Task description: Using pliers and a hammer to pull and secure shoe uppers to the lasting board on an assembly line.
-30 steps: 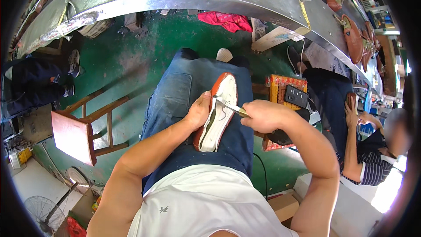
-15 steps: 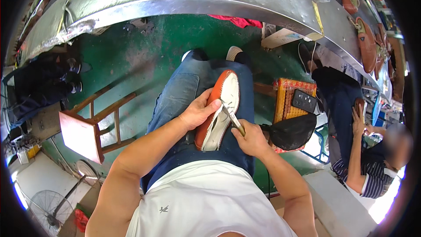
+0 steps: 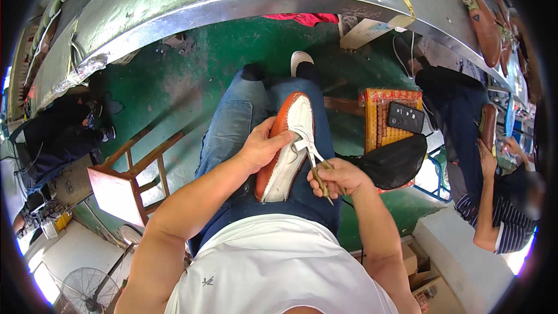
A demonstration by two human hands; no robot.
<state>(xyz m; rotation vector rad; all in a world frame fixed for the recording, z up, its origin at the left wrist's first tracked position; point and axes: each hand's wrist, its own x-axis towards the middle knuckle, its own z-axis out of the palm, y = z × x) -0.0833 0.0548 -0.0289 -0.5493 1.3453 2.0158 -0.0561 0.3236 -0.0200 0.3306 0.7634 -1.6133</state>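
Note:
A moccasin-style shoe [image 3: 285, 168], with orange-brown sides and a white sole face turned up, lies along my thighs. My left hand [image 3: 261, 148] is closed on its left edge, the thumb pressing on the white face. Beside that thumb a loose white strip [image 3: 300, 138] stands up from the sole. My right hand [image 3: 340, 178] grips a metal hand tool [image 3: 317, 173] with a pale pointed front and brass-coloured handles, its front reaching toward the strip. Below my right fingers a thin point sticks out. I cannot make out the tool's exact kind.
A metal-edged workbench [image 3: 232, 6] spans the front, with brown shoes [image 3: 483, 29] at its right. A wooden stool [image 3: 119, 189] stands left. At right are a beaded seat [image 3: 378, 122], a black phone-like object [image 3: 406, 117], a black bag [image 3: 395, 163] and a co-worker [image 3: 494, 209] holding a brown shoe.
My right hand has turned and moved slightly right, drawing the tool's front back from the shoe's middle. The white strip now stands up by my left thumb. My left hand keeps its grip.

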